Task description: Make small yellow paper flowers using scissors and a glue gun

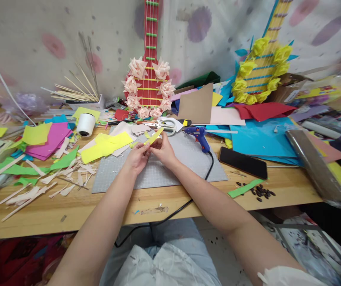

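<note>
Over the grey cutting mat (155, 174), my left hand (139, 157) and my right hand (163, 151) meet, both closed on a narrow yellow paper strip (155, 136). The strip slants up and to the right from between my fingertips. Just left of my hands lies a larger sheet of yellow paper (106, 146). Scissors (158, 125) with pale handles rest beyond my fingers. To the right, a blue glue gun (199, 138) lies at the mat's far edge with a white glue stick in its back.
A black phone (243, 162) and dark beans (261, 191) lie on the right. Paper scraps (36, 192) and a white roll (86, 124) are on the left. A red paper guitar (149, 79) and a yellow one (261, 71) stand behind. The black cord (176, 211) hangs over the front edge.
</note>
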The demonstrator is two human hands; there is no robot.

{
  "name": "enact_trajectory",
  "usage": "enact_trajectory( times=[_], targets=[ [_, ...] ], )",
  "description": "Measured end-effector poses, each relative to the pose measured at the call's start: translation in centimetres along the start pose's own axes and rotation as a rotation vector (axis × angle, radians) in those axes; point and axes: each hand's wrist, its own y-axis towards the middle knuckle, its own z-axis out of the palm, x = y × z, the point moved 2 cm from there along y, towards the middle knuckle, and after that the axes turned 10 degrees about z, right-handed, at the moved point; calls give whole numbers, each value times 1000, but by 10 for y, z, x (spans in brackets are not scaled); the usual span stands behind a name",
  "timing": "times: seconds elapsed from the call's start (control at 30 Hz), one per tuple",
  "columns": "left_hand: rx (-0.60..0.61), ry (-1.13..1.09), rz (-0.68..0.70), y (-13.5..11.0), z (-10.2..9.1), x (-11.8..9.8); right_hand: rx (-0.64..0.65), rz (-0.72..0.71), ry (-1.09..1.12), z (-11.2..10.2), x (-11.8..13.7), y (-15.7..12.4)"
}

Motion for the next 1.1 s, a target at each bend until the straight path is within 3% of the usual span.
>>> enact_trajectory(
  times=[0.2,0.37,0.7,1.1],
  targets=[
    [50,44,19,-4,2,-2,-57,50,-35,-7,-4,4],
    [84,151,142,-7,3,-4,-104,123,5,-11,-2,5],
    [-44,244,279,-4,-1,1,-47,116,-57,-7,-2,2],
    [-91,324,290,-1,-3,2,-175,96,-92,-11,8,0]
  ],
)
